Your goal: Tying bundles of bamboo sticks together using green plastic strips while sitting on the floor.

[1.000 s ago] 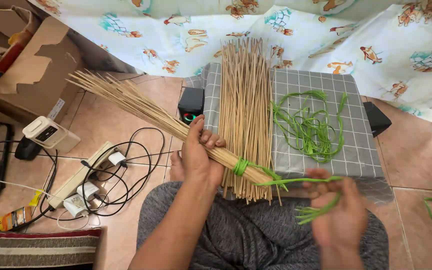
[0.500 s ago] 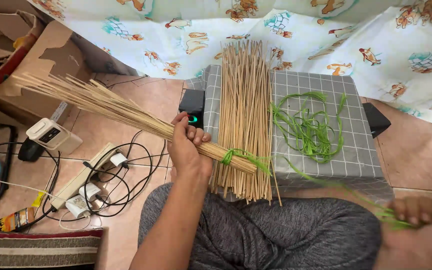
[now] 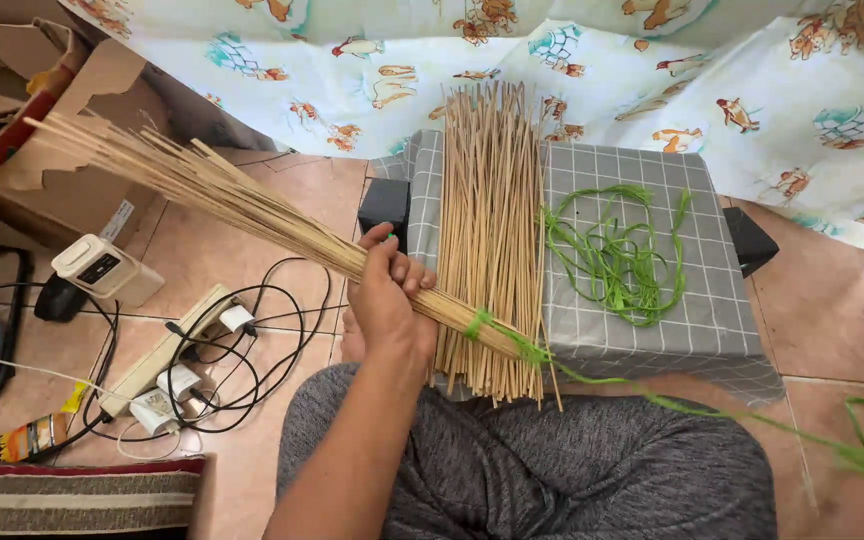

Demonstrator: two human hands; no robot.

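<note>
The left hand (image 3: 384, 300) is closed in a full grip around a bundle of thin, pale tan sticks (image 3: 212, 190). The bundle runs diagonally, its loose fanned end up toward the torn brown cardboard box (image 3: 47, 110) at far left and its gathered end down toward the near edge of the counter (image 3: 652, 330), a low box under a grey cloth with a white grid. A green fibre strip (image 3: 497, 335) is wound around the gathered end just beyond the hand; its free tail (image 3: 752, 420) stretches taut to the lower right and leaves the picture. The right hand is out of view, so its state cannot be told.

A flat stack of loose pale tan sticks (image 3: 492, 220) lies along the left part of the counter, reaching from the far edge past the near edge. A tangle of loose green fibre strips (image 3: 617, 250) rests in the middle of the counter, just beside the stack.

On the tiled floor (image 3: 252, 230) to the left lie a white power strip with black and white cables (image 3: 182, 350) and a small beige boxed device (image 3: 102, 268). A light printed cloth (image 3: 652, 70) hangs behind the counter.
</note>
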